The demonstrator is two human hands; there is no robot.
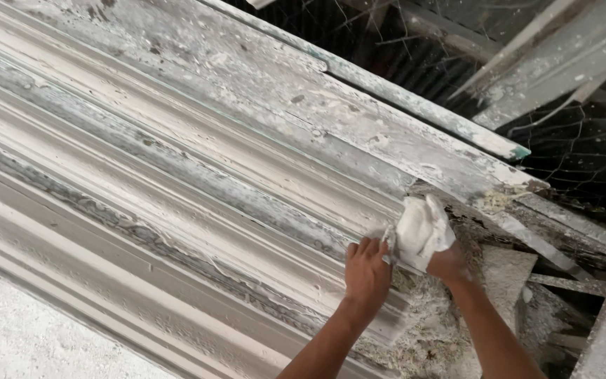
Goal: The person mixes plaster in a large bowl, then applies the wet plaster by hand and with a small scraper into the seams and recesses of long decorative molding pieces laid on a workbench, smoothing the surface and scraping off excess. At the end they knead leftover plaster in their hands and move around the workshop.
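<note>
Right hand [449, 264] grips a white plaster-soaked wad [421, 230], fingers closed around it, at the end of a long ribbed plaster-caked mould [198, 175]. Left hand [366, 270] rests on the mould end just beside the wad, fingers curled, pinching a thin strip at the wad's edge.

The white, crumpled rag [422, 230] I hold is bunched against the end of the long, plaster-caked moulding [177, 182], which slants upward to the left.
</note>
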